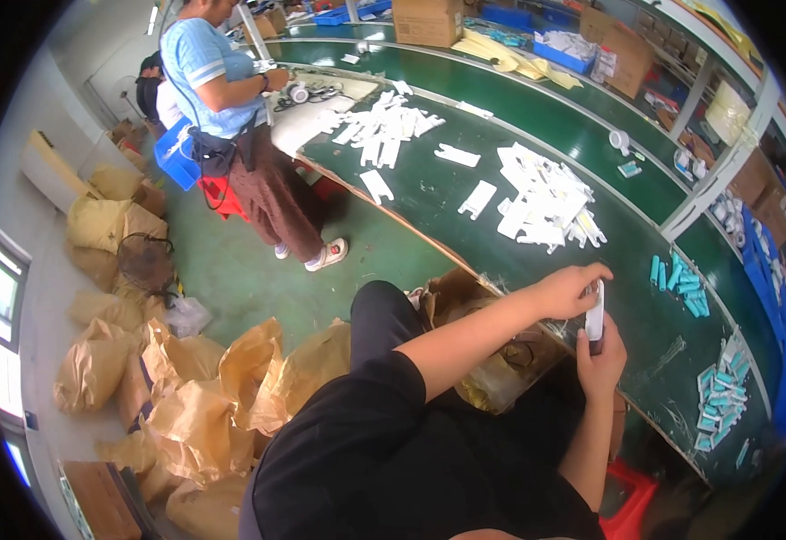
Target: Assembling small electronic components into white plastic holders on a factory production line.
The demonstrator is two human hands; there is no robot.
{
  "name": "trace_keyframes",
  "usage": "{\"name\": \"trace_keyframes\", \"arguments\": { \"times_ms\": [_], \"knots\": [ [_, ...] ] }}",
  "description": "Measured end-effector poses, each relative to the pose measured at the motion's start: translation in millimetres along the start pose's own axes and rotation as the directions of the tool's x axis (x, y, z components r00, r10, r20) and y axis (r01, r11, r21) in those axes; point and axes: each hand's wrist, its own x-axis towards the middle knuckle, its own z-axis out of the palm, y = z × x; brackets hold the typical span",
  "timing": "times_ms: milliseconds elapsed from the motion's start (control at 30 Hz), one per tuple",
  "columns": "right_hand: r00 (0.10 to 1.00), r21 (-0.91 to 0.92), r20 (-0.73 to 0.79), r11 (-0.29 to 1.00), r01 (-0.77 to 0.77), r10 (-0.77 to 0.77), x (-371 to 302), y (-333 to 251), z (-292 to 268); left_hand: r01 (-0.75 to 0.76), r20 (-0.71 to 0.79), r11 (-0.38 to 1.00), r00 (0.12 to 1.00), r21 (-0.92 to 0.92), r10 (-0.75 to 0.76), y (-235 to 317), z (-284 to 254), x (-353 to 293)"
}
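Both of my hands meet over the near edge of the green bench [438, 193] around a slim white plastic part [595, 310]. My left hand [571, 292] grips its upper end, fingers bent over the top. Lower down, my right hand [602, 358] is closed on the other end, thumb along the side. A dark patch shows at the bottom of the part. Beyond my hands lies a heap of flat white plastic pieces [544, 196]. To the right are loose teal cylinders [686, 286] and, nearer, a pile of white pieces with teal cylinders in them [722, 394].
A co-worker in a blue top [208, 72] stands at the bench's far left, beside another white heap [384, 128]. Brown paper sacks [195, 414] crowd the floor at left. An open carton [465, 301] sits below the bench edge. A metal post [726, 166] rises at right.
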Motion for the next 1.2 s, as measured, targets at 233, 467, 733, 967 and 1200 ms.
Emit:
{"name": "trace_keyframes", "arguments": {
  "times_ms": [233, 467, 733, 967, 1200],
  "knots": [
    [0.997, -0.031, 0.047, 0.997, -0.064, 0.065, -3, 2, -1, 0.033, -0.038, 0.999, 0.999, -0.03, -0.034, -5, 5, -2],
    [1.0, -0.05, -0.003, 0.999, -0.015, 0.015, 2, 3, -3, -0.039, -0.023, 0.997, 0.999, -0.061, 0.038, -2, 0, 7],
    [1.0, -0.082, -0.01, 0.996, 0.018, -0.019, -5, 11, 3, 0.017, 0.023, 0.998, 1.0, -0.053, -0.016, 5, -4, 1],
    [0.978, 0.029, 0.084, 0.98, -0.195, 0.192, 4, 11, 1, -0.085, -0.147, 0.995, 0.986, -0.042, 0.078, 2, 4, -6],
    [0.873, 0.292, 0.113, 0.824, -0.486, 0.475, 46, 51, -28, -0.046, -0.357, 0.991, 0.93, 0.123, 0.088, 12, -8, 2]
  ]
}}
